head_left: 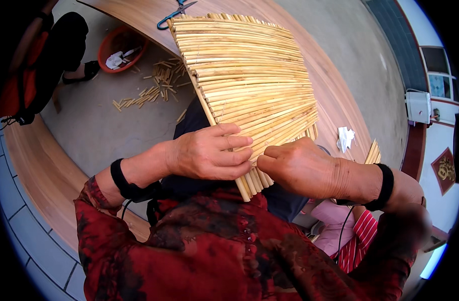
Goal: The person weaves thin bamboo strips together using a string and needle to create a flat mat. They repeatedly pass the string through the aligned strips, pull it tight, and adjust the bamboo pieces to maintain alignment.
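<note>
A mat of pale yellow reed sticks [254, 75], laid side by side and joined with thin thread, reaches from the table over my lap. My left hand [207, 153] holds its near left edge, fingers laid across the sticks and the thumb hidden. Close to those fingertips, my right hand [302, 168] is closed in a pinch at the near end of the mat. Whatever lies between its fingers cannot be made out. Several stick ends poke out below the two hands.
Blue-handled scissors [178, 14] lie on the wooden table [335, 65] beyond the mat. A crumpled white tissue [345, 139] and loose sticks [373, 152] are at the right. An orange basin [121, 50] and cut stick pieces [161, 83] are on the floor, near a seated person's leg [63, 55].
</note>
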A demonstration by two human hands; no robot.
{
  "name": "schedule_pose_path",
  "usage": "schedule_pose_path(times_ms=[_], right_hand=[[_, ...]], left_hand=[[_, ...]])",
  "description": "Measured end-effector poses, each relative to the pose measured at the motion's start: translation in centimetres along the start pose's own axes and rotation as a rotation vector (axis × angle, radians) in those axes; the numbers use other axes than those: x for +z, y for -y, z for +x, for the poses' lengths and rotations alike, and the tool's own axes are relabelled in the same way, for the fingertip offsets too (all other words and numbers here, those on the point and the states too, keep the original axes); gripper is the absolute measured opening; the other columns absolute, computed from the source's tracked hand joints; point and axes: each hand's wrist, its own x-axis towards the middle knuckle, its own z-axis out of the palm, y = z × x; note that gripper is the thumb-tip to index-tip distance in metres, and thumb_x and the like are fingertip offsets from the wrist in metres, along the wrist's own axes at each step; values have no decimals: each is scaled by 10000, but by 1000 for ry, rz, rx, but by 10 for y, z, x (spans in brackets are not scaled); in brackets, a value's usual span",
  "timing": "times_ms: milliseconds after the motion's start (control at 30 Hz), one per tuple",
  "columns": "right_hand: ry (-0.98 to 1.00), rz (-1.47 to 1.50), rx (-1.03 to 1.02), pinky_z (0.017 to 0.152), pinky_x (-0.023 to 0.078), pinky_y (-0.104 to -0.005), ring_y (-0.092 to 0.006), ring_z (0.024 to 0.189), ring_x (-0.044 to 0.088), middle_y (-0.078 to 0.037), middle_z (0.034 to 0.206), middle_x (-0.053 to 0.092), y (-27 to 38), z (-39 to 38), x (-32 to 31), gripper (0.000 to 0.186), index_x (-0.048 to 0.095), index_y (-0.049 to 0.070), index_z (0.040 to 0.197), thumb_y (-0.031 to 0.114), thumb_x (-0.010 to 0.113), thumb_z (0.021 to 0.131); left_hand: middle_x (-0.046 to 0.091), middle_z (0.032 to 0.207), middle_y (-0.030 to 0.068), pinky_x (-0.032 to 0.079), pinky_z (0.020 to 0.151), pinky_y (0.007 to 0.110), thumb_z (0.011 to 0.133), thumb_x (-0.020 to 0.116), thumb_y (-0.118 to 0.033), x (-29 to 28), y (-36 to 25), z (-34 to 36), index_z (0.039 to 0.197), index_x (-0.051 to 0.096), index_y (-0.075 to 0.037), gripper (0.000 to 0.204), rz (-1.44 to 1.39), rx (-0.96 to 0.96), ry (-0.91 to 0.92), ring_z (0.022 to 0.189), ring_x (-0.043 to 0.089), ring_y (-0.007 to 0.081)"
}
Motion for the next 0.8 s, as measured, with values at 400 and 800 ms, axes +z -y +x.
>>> schedule_pose_path(times_ms=[400,800], right_hand=[[-543,246,214,684,508,-433,-380,824,627,-179,912,607,6,0,-32,192,560,17,979,94,671,843],[90,156,437,745,525,-490,-416,847,656,-260,850,660,15,22,13,123,599,-9,921,85,603,842]], left_hand=[[668,1065,133,523,902,457,841,662,-118,6,-1,-9,956,646,-45,137,23,-13,7,1041,654,294],[670,1028,127,520,901,447,806,693,-90,11,0,-7,952,663,-36,159,28,5,-41,1013,662,292]])
